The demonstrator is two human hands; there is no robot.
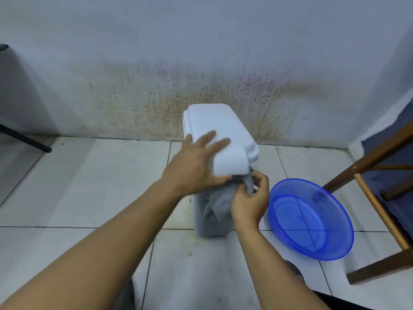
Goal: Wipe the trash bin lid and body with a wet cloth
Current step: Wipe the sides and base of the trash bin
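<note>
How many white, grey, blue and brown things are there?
White: 1, the bin lid
Grey: 2, the bin body and the cloth
Blue: 1, the basin
Brown: 1, the wooden chair
Total: 5

Stained wall corner over a tiled floor

We see a pale bluish wall (201, 36) across the top of the frame, its lower part streaked with brown and purplish stains (169, 101). Pale square floor tiles (89, 186) with dark grout fill the bottom. At the right edge stands a wooden chair frame (368, 159) with dark blue fabric (397, 121). At the upper left is a dark grey shape (13, 86) with a black leg (24, 138).
</note>
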